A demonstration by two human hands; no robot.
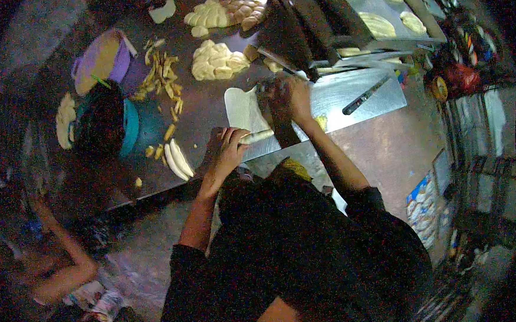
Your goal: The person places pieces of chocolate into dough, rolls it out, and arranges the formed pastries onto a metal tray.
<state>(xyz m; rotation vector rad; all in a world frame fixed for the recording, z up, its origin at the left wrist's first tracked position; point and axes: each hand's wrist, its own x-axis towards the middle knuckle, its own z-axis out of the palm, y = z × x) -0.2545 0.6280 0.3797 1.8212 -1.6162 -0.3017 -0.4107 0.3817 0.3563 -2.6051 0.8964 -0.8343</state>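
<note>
My left hand [229,149] rests with its fingers curled over one end of a pale dough roll [258,137] near the table's front edge. My right hand [292,100] is smeared by motion over the right side of a flat dough sheet [240,106]; its fingers cannot be made out. Sheet and roll both lie on a shiny metal sheet [331,94]. A knife with a dark handle [365,95] lies on this metal to the right of my right hand. Left of my left hand are two long, pale, curved pieces [178,160], side by side.
Yellow strips [163,75] lie scattered left of a mound of dough pieces [219,60]; another mound [225,12] is farther back. A teal tub [129,127] and a purple tub [125,60] stand left. Dark trays [297,23] and a dough-laden tray [403,16] occupy the back right. Someone's bare arm [69,255] shows lower left.
</note>
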